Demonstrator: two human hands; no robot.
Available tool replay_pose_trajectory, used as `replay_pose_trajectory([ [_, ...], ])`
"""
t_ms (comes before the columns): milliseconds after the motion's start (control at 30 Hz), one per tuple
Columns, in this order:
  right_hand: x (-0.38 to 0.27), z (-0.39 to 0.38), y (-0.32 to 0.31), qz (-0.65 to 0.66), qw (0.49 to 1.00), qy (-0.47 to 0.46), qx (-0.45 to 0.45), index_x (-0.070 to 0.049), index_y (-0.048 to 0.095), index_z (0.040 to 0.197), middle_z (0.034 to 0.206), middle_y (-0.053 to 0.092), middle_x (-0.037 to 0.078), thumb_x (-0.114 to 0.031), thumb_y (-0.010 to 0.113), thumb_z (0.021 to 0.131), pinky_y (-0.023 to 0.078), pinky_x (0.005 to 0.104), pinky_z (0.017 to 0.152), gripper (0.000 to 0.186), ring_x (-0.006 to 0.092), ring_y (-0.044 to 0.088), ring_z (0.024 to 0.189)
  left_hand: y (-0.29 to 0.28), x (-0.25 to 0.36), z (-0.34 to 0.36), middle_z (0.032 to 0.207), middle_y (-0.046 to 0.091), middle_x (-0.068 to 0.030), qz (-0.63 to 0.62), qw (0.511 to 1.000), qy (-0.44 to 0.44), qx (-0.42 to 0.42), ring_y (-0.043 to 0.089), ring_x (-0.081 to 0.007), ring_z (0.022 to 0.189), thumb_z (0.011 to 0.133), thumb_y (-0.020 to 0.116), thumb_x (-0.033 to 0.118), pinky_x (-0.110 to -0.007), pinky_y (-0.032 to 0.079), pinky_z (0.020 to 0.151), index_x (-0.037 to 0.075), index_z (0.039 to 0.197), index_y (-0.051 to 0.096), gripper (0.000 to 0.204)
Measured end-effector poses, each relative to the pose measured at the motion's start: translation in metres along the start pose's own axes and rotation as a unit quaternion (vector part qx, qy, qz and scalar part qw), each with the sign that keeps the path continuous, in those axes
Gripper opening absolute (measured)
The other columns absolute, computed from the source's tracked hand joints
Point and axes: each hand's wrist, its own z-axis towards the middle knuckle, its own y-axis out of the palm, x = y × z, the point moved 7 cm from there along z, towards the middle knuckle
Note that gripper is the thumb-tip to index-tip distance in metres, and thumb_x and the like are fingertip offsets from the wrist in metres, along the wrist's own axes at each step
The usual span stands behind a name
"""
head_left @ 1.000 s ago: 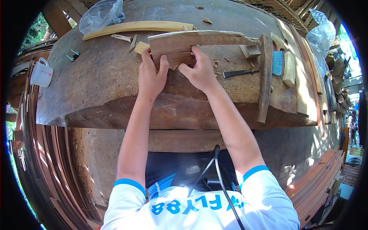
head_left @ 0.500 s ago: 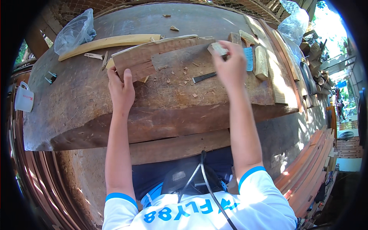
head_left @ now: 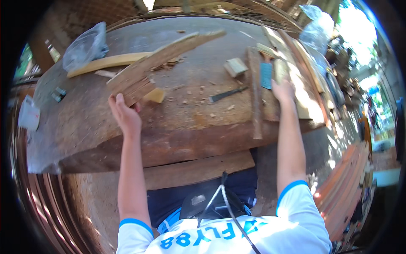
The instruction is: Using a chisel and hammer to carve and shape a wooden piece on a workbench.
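My left hand (head_left: 126,116) grips the near end of a long, rough-edged brown board (head_left: 163,55); the thumb lies on top and the board is raised at a slant over the workbench (head_left: 186,120). On the right, my right hand (head_left: 283,89) is closed around the near end of a pale, rounded wooden piece (head_left: 279,70); motion smears the fingers a little. Between the hands lie a dark flat chisel (head_left: 228,94) and a small squared wood block (head_left: 235,67). A yellowish wood piece (head_left: 155,95) shows beneath the board, next to my left hand.
A narrow brown strip (head_left: 255,97) runs toward the bench's front edge, beside a blue flat object (head_left: 266,75). Wood chips are scattered mid-bench. A curved pale plank (head_left: 110,63), plastic bag (head_left: 89,45) and white cup (head_left: 29,113) are at left. Planks line the right side.
My right hand has set the squared block down on the bench and moved right to the pale wooden piece. My left hand has shifted slightly left, tilting the board more steeply.
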Motion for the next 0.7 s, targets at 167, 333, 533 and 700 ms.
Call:
replay_pose_trajectory([
  [167,-0.074,-0.059,-0.063,0.095,0.982,-0.136,0.085,-0.009,0.039,0.156,0.152,0.043,0.028,-0.044,0.067,0.094,0.033,0.0555,0.117,0.077,0.0461,0.041,0.141,-0.031,-0.002,0.040,0.079,0.059,-0.0109,-0.165,0.985,-0.007,0.052,0.049,-0.0164,0.056,0.107,0.044,0.029,-0.030,0.039,0.052,0.004,0.107,0.048,0.026],
  [333,-0.248,-0.183,-0.112,0.292,0.850,-0.437,-0.017,-0.007,0.058,0.138,0.136,0.062,0.019,-0.031,0.071,0.093,0.045,0.0485,0.108,0.053,0.0362,0.056,0.128,-0.078,0.029,0.059,0.074,0.059,-0.0129,-0.087,0.985,0.084,0.122,0.049,-0.0165,0.054,0.107,0.043,0.027,-0.031,0.040,0.052,0.004,0.102,0.047,0.025],
  [533,-0.369,-0.268,-0.085,0.280,0.807,-0.519,-0.034,-0.004,0.055,0.139,0.130,0.063,0.020,-0.030,0.073,0.091,0.050,0.0474,0.099,0.058,0.0383,0.060,0.120,-0.087,0.010,0.066,0.076,0.060,-0.0114,-0.055,0.994,0.038,0.082,0.051,-0.0160,0.055,0.108,0.041,0.027,-0.031,0.041,0.052,0.004,0.109,0.046,0.024],
  [700,-0.368,-0.254,-0.076,0.495,0.742,-0.447,0.067,-0.003,0.061,0.131,0.104,0.069,0.021,-0.017,0.071,0.090,0.052,0.0463,0.088,0.044,0.0386,0.066,0.098,-0.074,0.009,0.057,0.075,0.057,-0.0092,-0.025,0.996,0.064,0.057,0.050,-0.0140,0.054,0.110,0.039,0.025,-0.029,0.041,0.050,0.003,0.115,0.041,0.023],
])
